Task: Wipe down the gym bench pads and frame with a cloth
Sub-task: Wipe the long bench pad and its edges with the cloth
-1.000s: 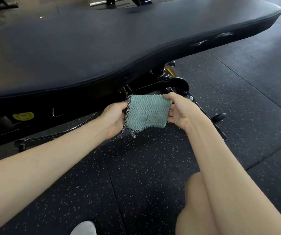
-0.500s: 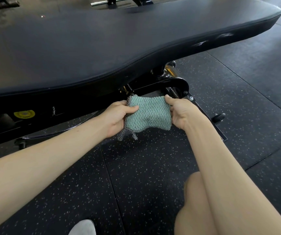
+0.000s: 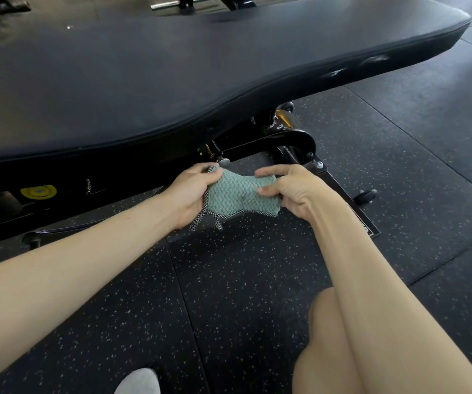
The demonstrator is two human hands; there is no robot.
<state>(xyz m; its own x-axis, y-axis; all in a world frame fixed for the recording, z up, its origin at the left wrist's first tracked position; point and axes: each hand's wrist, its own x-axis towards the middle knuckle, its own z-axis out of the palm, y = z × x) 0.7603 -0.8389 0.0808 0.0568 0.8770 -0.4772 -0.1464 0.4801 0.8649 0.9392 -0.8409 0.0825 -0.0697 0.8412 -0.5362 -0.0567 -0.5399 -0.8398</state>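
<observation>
A green woven cloth [image 3: 237, 196] with a black-and-white trim is bunched between both hands, just below the bench. My left hand [image 3: 190, 196] grips its left edge; my right hand [image 3: 294, 191] pinches its right edge. The long black bench pad [image 3: 172, 69] spans the upper frame. Its glossy black frame [image 3: 291, 139], with a curved bracket and a gold part, sits right behind the cloth.
Black speckled rubber floor [image 3: 229, 294] lies below my arms. A yellow disc [image 3: 38, 191] shows on the frame at left, a small black wheel [image 3: 367, 196] at right. My knee [image 3: 326, 336] and a grey shoe tip [image 3: 139, 382] are at the bottom.
The cloth was spread flat between my hands; now my hands have come closer together and the cloth is crumpled and sagging.
</observation>
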